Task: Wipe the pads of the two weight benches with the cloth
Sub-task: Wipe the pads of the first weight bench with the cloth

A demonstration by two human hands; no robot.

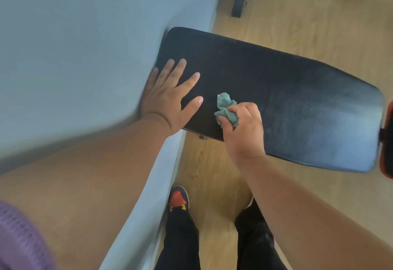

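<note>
While my left hand (pixel 168 97) lies flat, fingers (pixel 180 67) spread, on the bench (pixel 276 91) pad's left end, my right hand (pixel 242 129) pinches the cloth (pixel 225 108) bunched against the pad's near edge: soft, light, best kept wadded.

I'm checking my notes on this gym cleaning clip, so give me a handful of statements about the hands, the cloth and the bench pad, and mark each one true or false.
1. The right hand holds a bunched green cloth. True.
2. The left hand grips the cloth too. False: it lies flat and open on the bench pad, apart from the cloth.
3. The pad is black. True.
4. The cloth lies spread out flat over the far end of the pad. False: it is crumpled in the right hand near the pad's near edge.
5. One end of the pad sits close to a pale wall. True.
</note>
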